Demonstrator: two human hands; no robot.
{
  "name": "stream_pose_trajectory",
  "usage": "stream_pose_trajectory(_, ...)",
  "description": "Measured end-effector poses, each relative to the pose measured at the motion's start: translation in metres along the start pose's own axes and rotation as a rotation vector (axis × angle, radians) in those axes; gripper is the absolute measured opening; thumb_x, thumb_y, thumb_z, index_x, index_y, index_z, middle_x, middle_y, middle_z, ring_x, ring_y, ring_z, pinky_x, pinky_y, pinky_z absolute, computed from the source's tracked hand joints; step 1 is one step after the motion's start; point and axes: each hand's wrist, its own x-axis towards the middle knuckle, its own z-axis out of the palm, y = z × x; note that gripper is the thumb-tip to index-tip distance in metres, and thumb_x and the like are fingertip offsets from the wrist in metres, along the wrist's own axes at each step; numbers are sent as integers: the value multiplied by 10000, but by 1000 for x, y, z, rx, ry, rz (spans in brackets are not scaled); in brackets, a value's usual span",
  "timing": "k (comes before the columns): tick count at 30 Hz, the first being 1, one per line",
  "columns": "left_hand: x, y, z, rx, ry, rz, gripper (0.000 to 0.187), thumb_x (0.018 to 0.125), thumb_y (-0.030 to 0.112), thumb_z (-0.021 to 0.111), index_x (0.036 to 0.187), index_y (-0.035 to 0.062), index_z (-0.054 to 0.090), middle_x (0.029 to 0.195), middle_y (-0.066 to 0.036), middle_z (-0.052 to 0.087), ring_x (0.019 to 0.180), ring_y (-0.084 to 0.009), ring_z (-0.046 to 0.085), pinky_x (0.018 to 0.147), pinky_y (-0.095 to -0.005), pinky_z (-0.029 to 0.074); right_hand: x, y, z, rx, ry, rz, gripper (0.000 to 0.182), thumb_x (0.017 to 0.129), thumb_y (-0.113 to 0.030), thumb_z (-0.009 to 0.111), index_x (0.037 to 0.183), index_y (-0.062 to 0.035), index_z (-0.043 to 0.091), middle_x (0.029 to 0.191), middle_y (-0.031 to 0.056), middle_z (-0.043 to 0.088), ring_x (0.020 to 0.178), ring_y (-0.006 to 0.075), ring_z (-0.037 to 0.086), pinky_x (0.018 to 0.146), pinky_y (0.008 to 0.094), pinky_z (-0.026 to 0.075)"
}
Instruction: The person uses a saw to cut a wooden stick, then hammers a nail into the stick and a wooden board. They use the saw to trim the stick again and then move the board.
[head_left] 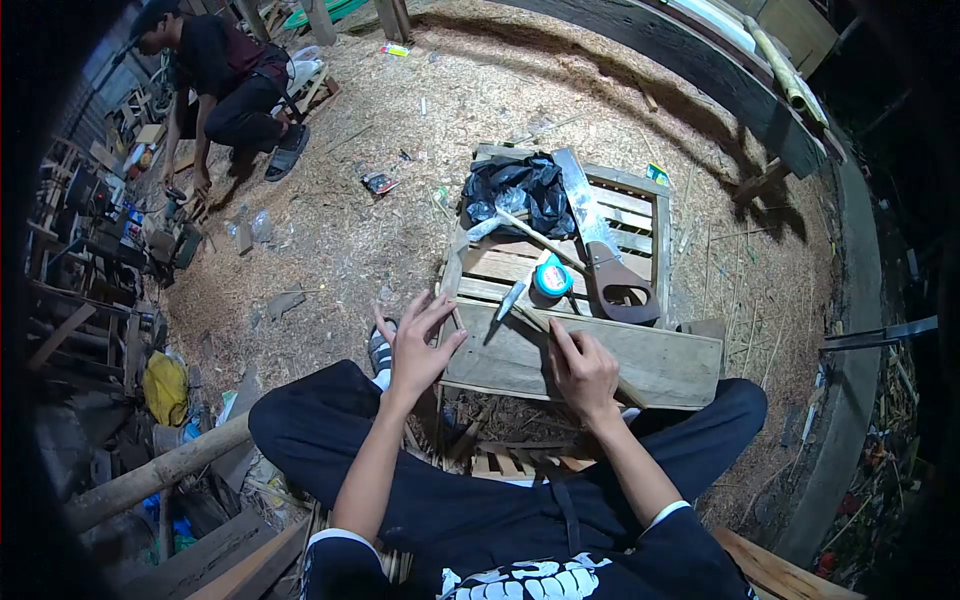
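My left hand [418,348] is spread open at the left end of a flat wooden board [660,362], its fingertips by the edge of the slatted wooden crate [660,235]. My right hand [584,374] is closed over the wooden handle of a hammer [510,299], whose metal head lies toward the board's far edge. Just beyond it sits a teal tape measure [552,278]. A second hammer [484,228] rests across the slats, beside a handsaw [588,205] with a brown handle. A crumpled black plastic bag [510,190] lies at the crate's far left.
Wood shavings [400,140] cover the ground. At the upper left a person [225,75] crouches over a tool near piled scrap. A bamboo pole [165,470] lies at my left, and a heavy wooden beam [720,80] crosses the upper right.
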Motion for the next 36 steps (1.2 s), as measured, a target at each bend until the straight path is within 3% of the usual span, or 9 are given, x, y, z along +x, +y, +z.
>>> stream_pose_trajectory(8, 2, 6, -1, 26, 19, -22, 426, 820, 350, 867, 1192, 154, 800, 1385, -2, 724, 1493, -225, 472, 1257, -660, -125, -1, 1, 2, -22, 13, -21, 496, 890, -196, 776, 1379, -226, 699, 861, 30, 621, 696, 220, 637, 596, 374, 507)
stream_pose_trajectory(22, 2, 7, -3, 66, 50, 4, 377, 817, 357, 870, 1131, 159, 809, 1360, 22, 734, 1502, -223, 454, 1253, -681, -124, 2, -3, 1, -37, 7, -27, 413, 906, -169, 795, 1314, -188, 731, 856, 59, 633, 696, 251, 647, 607, 398, 510)
stream_pose_trajectory(36, -3, 2, 3, 29, 31, 2, 512, 850, 382, 851, 1308, 173, 754, 1440, -6, 689, 1518, -218, 443, 1247, -661, -131, 0, 2, 2, -39, 81, 27, 405, 909, -166, 786, 1309, -176, 725, 911, 62, 657, 756, 245, 655, 626, 392, 520)
